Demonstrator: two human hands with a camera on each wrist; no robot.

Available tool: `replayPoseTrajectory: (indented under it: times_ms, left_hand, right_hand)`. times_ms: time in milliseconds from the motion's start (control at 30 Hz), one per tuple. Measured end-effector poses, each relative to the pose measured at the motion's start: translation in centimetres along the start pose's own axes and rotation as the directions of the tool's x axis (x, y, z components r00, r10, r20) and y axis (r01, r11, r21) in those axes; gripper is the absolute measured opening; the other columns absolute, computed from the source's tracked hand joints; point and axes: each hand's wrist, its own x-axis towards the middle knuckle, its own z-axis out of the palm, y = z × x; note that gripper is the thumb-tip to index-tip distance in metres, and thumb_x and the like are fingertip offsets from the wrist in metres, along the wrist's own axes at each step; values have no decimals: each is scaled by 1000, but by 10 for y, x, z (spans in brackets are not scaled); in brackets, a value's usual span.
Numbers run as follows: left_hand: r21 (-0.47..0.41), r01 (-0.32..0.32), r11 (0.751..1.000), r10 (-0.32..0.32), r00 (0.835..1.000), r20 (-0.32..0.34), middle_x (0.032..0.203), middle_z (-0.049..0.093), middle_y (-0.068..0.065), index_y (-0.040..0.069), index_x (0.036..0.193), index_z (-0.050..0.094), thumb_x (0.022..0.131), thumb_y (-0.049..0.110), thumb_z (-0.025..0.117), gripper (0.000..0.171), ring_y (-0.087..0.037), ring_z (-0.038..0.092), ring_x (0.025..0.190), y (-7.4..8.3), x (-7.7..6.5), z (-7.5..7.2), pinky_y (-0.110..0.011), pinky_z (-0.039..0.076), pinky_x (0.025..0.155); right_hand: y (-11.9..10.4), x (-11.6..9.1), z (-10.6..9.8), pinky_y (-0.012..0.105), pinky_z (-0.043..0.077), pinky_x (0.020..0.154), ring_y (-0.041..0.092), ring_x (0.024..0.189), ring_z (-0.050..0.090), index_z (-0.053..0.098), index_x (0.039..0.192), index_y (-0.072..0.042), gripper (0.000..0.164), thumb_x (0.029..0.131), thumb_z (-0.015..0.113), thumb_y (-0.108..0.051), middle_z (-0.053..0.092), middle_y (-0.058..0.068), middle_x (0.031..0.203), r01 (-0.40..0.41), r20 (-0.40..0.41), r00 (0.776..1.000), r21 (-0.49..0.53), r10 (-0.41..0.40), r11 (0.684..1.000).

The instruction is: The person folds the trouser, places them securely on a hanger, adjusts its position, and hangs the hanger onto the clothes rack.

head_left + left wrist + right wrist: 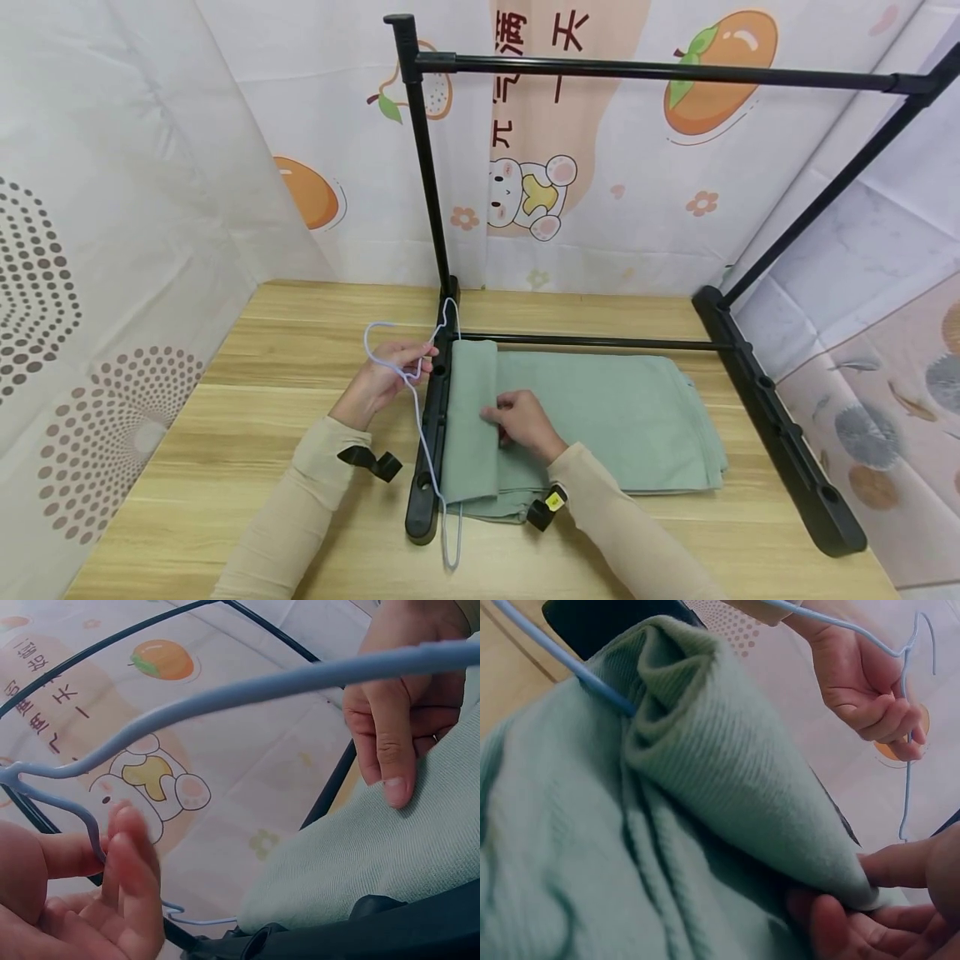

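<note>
My left hand (384, 382) pinches a light blue wire hanger (422, 435) just below its hook, in front of the black rack's left foot. The hanger slants over the foot, its lower end poking out in front of a folded green cloth (615, 425). In the right wrist view the hanger's wire (600, 686) runs in under the cloth's rolled-over end (742, 757). My right hand (527, 423) pinches the edge of that folded-back strip (472, 417), thumb on top and fingers curled beneath. The part of the hanger inside the fold is hidden.
A black tube rack (645, 71) stands around the cloth, with a left foot (422, 512), a right foot (795, 450) and a low crossbar (585, 341). Beneath is a wooden table (300, 387). Printed curtains (360, 233) hang behind and at both sides.
</note>
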Motion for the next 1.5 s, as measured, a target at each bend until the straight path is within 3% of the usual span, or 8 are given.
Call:
replayPoseTrajectory:
  times_ms: [100, 233, 433, 733, 867, 933, 1067, 1500]
  left_hand:
    - [16, -5, 1000, 5, 1000, -9, 63, 65, 2, -9, 106, 62, 102, 8, 46, 24, -6, 63, 56, 0, -1, -1, -16, 52, 56]
    - [59, -12, 998, 15, 999, -52, 60, 57, 5, -22, 125, 48, 103, 10, 45, 38, -2, 55, 51, -1, -1, 0, -13, 46, 50]
    - [110, -9, 994, 21, 994, -111, 57, 50, 8, -20, 128, 49, 104, 13, 45, 41, -1, 48, 48, -3, 1, -1, -11, 40, 45]
    - [82, -17, 996, 23, 997, -74, 57, 44, 8, -17, 130, 49, 104, 13, 44, 40, 0, 44, 46, 0, -3, 5, -10, 32, 41]
    - [118, -38, 992, 45, 997, -56, 57, 44, 8, -16, 130, 50, 104, 13, 45, 40, -1, 44, 47, 3, -7, 12, -11, 32, 43]
    - [141, -47, 989, 55, 997, -49, 56, 46, 8, -15, 130, 51, 104, 13, 45, 40, -2, 45, 48, 4, -10, 16, -12, 34, 44]
    - [164, -58, 985, 64, 997, -31, 56, 46, 7, -15, 131, 51, 104, 14, 46, 40, -3, 45, 49, 7, -15, 21, -12, 34, 45]
    - [228, -101, 968, 104, 995, -3, 55, 46, 7, -13, 128, 55, 103, 17, 47, 40, -4, 45, 48, 16, -20, 27, -14, 36, 47]
  right_hand:
    - [-2, -1, 1, 23, 44, 48, 12, 45, 47, 42, 58, -13, 41, 92, 66, -13, 44, -1, 52, 11, 6, 1000, 19, -11, 1000]
    - [-9, -5, 2, 23, 44, 49, 11, 48, 49, 43, 60, -11, 38, 92, 64, -12, 46, -2, 53, 47, 5, 999, 53, -47, 997]
    - [-22, -11, 5, 23, 45, 50, 10, 48, 52, 56, 67, -5, 27, 92, 65, -12, 54, -3, 56, 101, -12, 995, 89, -101, 991]
    - [-48, -29, 4, 33, 54, 56, 9, 51, 55, 69, 87, 4, 16, 91, 67, -12, 65, -1, 65, 127, -52, 991, 194, -119, 973]
    - [-61, -38, 4, 29, 54, 56, 7, 51, 55, 70, 93, 6, 15, 90, 67, -9, 68, 1, 70, 142, -73, 989, 235, -128, 962]
    - [-67, -42, 4, 26, 52, 54, 8, 50, 55, 68, 89, 7, 14, 90, 67, -7, 66, 0, 67, 149, -82, 988, 257, -132, 955]
    - [-77, -48, 3, 23, 50, 52, 9, 49, 54, 65, 85, 8, 13, 90, 66, -5, 61, -3, 62, 167, -96, 985, 307, -144, 937]
    - [-107, -63, -9, 25, 55, 53, 8, 50, 59, 65, 108, 14, 23, 90, 65, 0, 68, -5, 68, 161, -75, 987, 497, -142, 853]
